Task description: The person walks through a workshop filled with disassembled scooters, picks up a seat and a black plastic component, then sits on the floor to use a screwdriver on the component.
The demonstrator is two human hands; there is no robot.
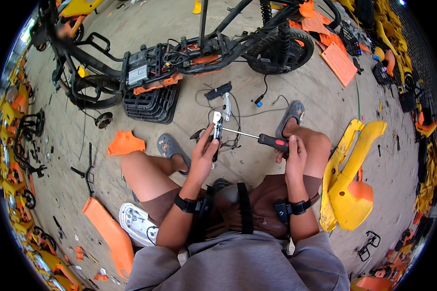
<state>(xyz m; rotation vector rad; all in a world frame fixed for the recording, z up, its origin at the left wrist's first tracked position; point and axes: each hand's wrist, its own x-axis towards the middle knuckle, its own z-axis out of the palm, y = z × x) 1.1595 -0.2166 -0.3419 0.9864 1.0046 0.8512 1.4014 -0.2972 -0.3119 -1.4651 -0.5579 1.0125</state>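
Note:
My left hand (205,151) grips a narrow black part with a white plate (217,118) at its upper end, held upright between my knees. In my right hand (294,154) is a screwdriver (273,142) with a black and red handle; its long steel shaft points left, and the tip meets the side of the narrow part. What the tip touches is too small to make out. On the floor just beyond lie a silvery curved bracket (226,104), a black box-shaped part (219,90) and loose dark cables (237,123).
A stripped scooter frame (199,57) stands ahead, propped on a black crate (153,103). Yellow body panels (347,179) lie by my right leg. Orange panels (112,237) and a white piece (137,224) are at my left. Scooter parts line both sides.

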